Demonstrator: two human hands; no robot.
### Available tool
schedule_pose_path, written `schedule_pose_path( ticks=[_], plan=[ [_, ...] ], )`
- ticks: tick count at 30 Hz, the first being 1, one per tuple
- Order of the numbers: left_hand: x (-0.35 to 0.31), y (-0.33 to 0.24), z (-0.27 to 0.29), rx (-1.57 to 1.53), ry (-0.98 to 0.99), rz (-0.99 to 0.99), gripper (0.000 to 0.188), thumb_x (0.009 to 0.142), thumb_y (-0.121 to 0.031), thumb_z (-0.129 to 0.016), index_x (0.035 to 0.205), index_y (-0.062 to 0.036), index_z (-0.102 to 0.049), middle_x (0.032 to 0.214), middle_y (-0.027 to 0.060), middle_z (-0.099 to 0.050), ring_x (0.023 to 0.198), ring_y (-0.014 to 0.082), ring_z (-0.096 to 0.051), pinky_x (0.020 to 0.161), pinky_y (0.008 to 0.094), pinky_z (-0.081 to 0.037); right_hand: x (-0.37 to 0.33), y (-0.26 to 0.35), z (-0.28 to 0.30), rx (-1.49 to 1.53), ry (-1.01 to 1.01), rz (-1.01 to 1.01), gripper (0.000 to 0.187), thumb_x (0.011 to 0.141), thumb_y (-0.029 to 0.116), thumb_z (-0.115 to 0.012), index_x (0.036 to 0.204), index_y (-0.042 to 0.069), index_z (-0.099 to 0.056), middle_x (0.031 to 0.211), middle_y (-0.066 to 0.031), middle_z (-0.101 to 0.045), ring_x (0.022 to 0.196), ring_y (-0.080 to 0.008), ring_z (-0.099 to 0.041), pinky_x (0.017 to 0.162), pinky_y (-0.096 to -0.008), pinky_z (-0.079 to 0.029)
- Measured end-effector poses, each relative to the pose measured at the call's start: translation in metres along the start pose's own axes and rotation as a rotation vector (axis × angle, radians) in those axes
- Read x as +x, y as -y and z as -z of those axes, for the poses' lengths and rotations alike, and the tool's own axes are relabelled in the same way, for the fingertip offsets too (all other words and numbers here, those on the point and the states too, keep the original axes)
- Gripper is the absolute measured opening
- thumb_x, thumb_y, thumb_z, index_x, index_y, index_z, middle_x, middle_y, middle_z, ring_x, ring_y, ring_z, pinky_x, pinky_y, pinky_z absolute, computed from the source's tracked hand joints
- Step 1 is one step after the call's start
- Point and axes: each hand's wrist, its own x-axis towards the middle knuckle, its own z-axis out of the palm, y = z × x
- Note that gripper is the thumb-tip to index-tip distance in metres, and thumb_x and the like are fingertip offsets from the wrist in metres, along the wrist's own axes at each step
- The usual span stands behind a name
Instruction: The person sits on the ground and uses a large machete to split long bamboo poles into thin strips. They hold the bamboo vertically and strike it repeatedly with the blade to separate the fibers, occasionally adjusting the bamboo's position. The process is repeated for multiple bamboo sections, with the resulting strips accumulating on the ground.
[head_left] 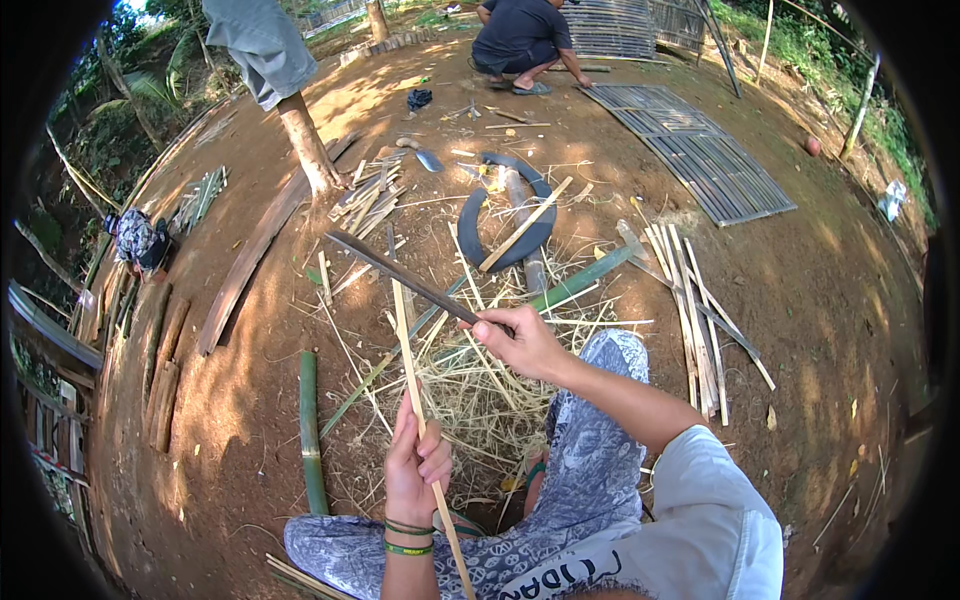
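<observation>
My left hand (415, 465) is closed around a long, pale bamboo strip (408, 350), which runs from near my lap up and away from me. In my right hand (520, 342) is a long, dark-bladed machete (400, 275), its blade pointing to the far left. The blade crosses close to the strip's far end; whether they touch I cannot tell. Beneath both hands, a heap of thin bamboo shavings (490, 410) covers the ground between my bent legs.
A black rubber ring (470, 230) lies ahead, with a green bamboo pole (590, 275) beside it. Split strips (690, 320) lie right; a bamboo section (311, 430) lies left. Another person's leg (305, 140) stands far left. Someone crouches (520, 40) by a slatted bamboo panel (690, 140).
</observation>
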Motion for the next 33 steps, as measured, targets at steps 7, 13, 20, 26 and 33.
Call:
schedule_pose_path(
  ticks=[7, 13, 20, 26, 33],
  plan=[
    [0.003, 0.0, -0.004, 0.02, 0.014, -0.002, 0.047, 0.11, -0.021, -0.035, 0.156, -0.022, -0.028, 0.07, -0.0019, -0.036, 0.047, 0.005, -0.033, 0.038, 0.0177, -0.029, -0.001, 0.002, 0.004, 0.1, -0.006, -0.046, 0.049, 0.098, 0.045, -0.06, 0.099, -0.001, -0.076, 0.051, -0.0008, -0.052, 0.046, -0.0059, -0.042, 0.043, -0.0295, -0.031],
    [0.005, 0.001, 0.0, 0.014, -0.002, -0.001, 0.047, 0.11, -0.022, -0.035, 0.156, -0.0213, -0.028, 0.071, -0.0013, -0.037, 0.047, 0.0054, -0.033, 0.039, 0.0187, -0.029, -0.004, 0.003, 0.007, -0.041, 0.105, -0.088, 0.042, 0.105, 0.032, -0.052, 0.115, -0.004, -0.07, 0.055, 0.0048, -0.047, 0.048, -0.004, -0.042, 0.046, -0.0246, -0.033],
    [0.007, 0.002, 0.002, 0.036, 0.007, 0.027, 0.043, 0.11, -0.022, -0.036, 0.153, -0.0218, -0.033, 0.072, -0.0015, -0.036, 0.048, 0.0052, -0.033, 0.039, 0.0177, -0.029, -0.007, -0.001, 0.0, 0.032, 0.037, -0.088, 0.047, 0.1, 0.044, -0.059, 0.105, 0.0, -0.075, 0.052, 0.0001, -0.05, 0.049, -0.0062, -0.041, 0.045, -0.0302, -0.031],
    [0.009, 0.002, 0.005, 0.043, 0.043, 0.025, 0.045, 0.11, -0.021, -0.034, 0.155, -0.0216, -0.03, 0.072, -0.0006, -0.038, 0.047, 0.0055, -0.033, 0.039, 0.0183, -0.03, -0.005, 0.011, -0.004, 0.049, 0.076, -0.125, 0.046, 0.102, 0.043, -0.056, 0.107, 0.001, -0.076, 0.057, 0.0006, -0.054, 0.053, -0.0061, -0.047, 0.048, -0.0284, -0.036],
    [0.006, 0.004, 0.001, 0.111, 0.021, 0.034, 0.045, 0.11, -0.022, -0.033, 0.156, -0.0218, -0.029, 0.07, -0.0009, -0.036, 0.047, 0.0052, -0.032, 0.039, 0.018, -0.029, -0.005, 0.018, -0.009, -0.005, 0.13, -0.082, 0.045, 0.107, 0.032, -0.046, 0.112, -0.006, -0.069, 0.054, 0.0044, -0.046, 0.048, -0.0043, -0.041, 0.047, -0.0247, -0.034]
  ],
)
